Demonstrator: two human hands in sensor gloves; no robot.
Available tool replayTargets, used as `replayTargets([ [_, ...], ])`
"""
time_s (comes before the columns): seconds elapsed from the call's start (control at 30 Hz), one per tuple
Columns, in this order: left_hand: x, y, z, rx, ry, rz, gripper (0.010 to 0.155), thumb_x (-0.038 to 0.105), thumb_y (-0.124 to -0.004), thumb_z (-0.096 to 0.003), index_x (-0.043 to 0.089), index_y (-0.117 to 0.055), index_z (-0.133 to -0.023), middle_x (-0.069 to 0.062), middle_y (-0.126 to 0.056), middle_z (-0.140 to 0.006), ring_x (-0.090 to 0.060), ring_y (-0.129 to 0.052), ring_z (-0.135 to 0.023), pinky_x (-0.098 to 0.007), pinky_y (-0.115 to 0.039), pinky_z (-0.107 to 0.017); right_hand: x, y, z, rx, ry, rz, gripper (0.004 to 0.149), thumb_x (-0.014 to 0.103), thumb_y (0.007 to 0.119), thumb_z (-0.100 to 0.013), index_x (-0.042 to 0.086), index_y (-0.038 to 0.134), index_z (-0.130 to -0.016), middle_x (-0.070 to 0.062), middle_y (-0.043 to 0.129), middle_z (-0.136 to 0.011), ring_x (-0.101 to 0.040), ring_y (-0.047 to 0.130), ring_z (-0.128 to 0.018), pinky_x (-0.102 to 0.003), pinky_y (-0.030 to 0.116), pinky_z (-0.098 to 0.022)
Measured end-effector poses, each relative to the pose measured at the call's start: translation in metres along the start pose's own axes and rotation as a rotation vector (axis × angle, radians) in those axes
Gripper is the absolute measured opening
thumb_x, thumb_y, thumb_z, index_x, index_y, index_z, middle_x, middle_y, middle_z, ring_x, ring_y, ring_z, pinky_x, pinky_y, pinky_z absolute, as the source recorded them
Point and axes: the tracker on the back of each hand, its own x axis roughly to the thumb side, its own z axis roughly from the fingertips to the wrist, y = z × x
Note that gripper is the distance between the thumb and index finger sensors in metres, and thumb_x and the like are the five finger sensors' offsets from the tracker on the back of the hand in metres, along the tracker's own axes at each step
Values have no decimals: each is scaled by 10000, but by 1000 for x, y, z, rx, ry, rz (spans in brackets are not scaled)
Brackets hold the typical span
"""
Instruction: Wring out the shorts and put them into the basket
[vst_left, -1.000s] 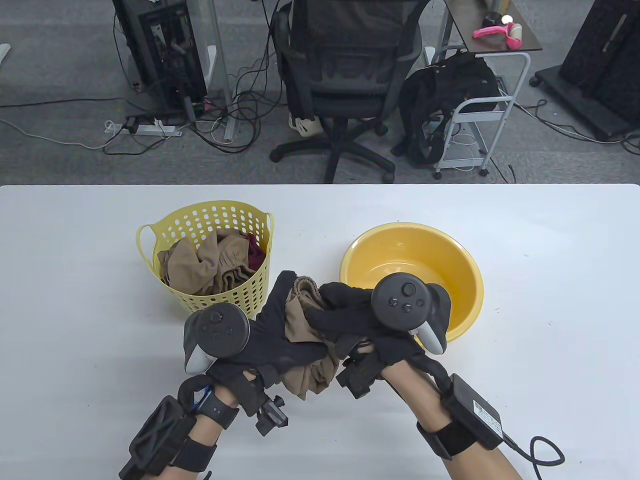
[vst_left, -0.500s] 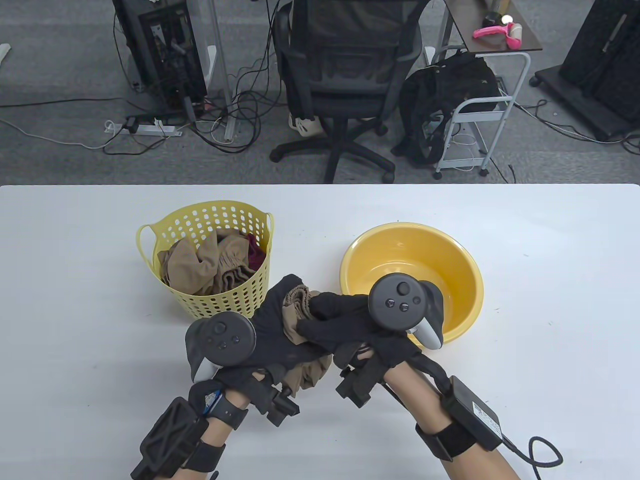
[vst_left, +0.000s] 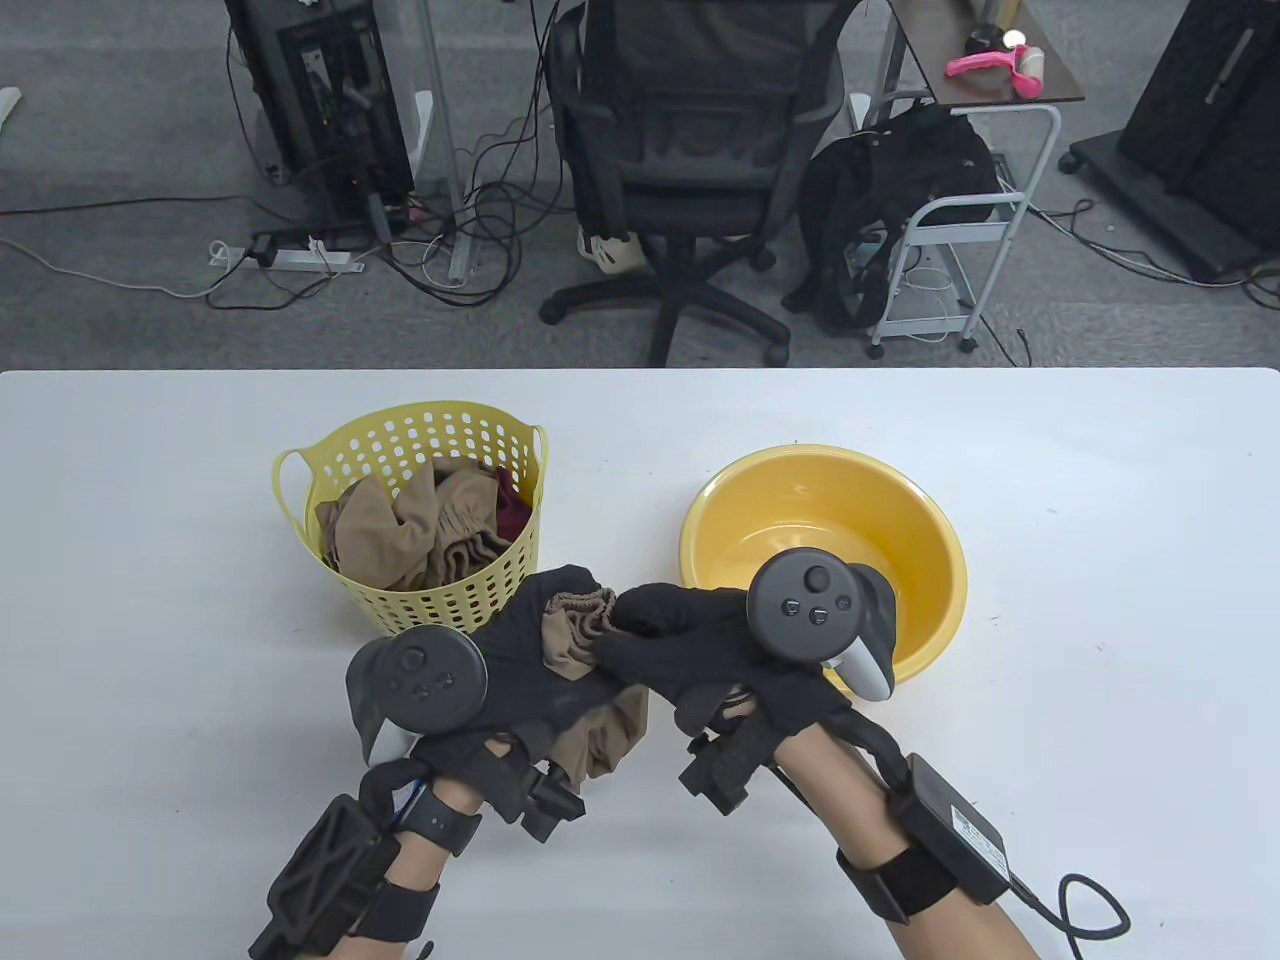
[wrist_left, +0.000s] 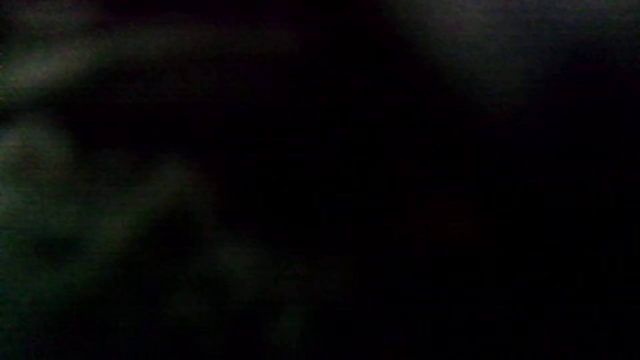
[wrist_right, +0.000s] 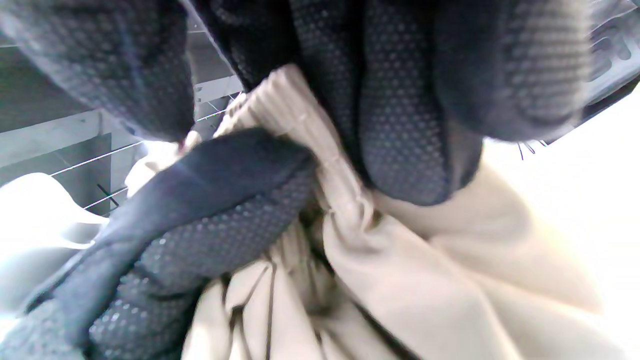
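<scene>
A bunched pair of tan shorts (vst_left: 580, 650) hangs above the table between the two containers, gripped by both gloved hands. My left hand (vst_left: 540, 660) wraps around the bundle from the left, and my right hand (vst_left: 660, 645) clamps it from the right. In the right wrist view the dotted glove fingers (wrist_right: 400, 125) squeeze the gathered pale fabric of the shorts (wrist_right: 425, 280). The left wrist view is almost black. The yellow perforated basket (vst_left: 400, 440) stands just behind my left hand with other tan and dark red clothes inside.
A yellow basin (vst_left: 900, 500) sits to the right of the basket, behind my right hand. Beyond the white table (vst_left: 1100, 650) are an office chair (vst_left: 680, 150), a small cart and floor cables.
Both hands have twisted and tightened on the shorts, shifting slightly left and lower. Less fabric hangs below the hands than before.
</scene>
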Motion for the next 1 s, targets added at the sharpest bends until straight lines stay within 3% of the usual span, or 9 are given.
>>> replayTargets([
  [0.1,-4,3,2,4,11,20,759,451,-1024,-469,169,-568,-1007,-132,-831,-952,-358,-1008,-779,-659,-757,-605,-3,-4,1,-14,5,-2,617,575,860,-484,59,861,-822,-206,969,-709,-387,1043,-527,-414,912,-362],
  [0.2,-8,6,4,13,21,66,749,452,-1021,-473,175,-572,-1005,-124,-831,-954,-357,-1006,-782,-658,-754,-608,-7,-10,3,-38,12,0,612,579,857,-485,89,851,-851,-197,934,-782,-418,988,-631,-515,831,-478],
  [0.37,-13,12,5,15,17,146,740,458,-1018,-469,197,-578,-1004,-118,-835,-956,-353,-1006,-786,-650,-756,-612,-19,-18,5,-38,56,-17,659,607,837,-487,106,811,-914,-224,860,-882,-491,892,-753,-603,750,-557],
  [0.6,-14,22,6,25,-9,269,736,466,-1017,-465,208,-587,-1003,-110,-841,-958,-346,-1010,-789,-646,-759,-620,-47,-23,5,11,157,-230,781,672,793,-482,98,720,-1006,-279,748,-979,-582,752,-860,-711,659,-590],
  [0.83,-7,27,9,10,-66,357,741,473,-1017,-458,212,-591,-1005,-107,-844,-961,-344,-1012,-792,-643,-762,-622,-73,-20,3,60,250,-366,831,705,719,-502,100,634,-1065,-306,670,-1026,-623,670,-897,-748,622,-593],
  [1.0,-2,27,7,-30,-136,462,744,479,-1014,-458,218,-587,-1009,-102,-840,-969,-340,-1008,-804,-641,-757,-632,-89,-6,2,182,303,-484,908,758,676,-502,104,535,-1116,-338,570,-1070,-676,599,-904,-764,609,-592],
])
